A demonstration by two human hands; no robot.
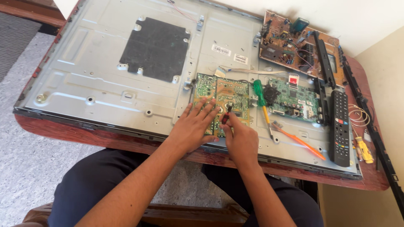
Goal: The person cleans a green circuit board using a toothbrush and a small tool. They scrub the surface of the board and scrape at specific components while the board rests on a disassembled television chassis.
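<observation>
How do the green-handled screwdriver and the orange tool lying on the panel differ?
The green-handled screwdriver has a thick green grip and a yellow shaft; the orange tool is thin and orange along its whole length. The screwdriver lies nearly straight up and down in the view, partly over a circuit board; the orange tool slants right, on bare metal panel. Both lie loose, right of the hands, untouched.
</observation>
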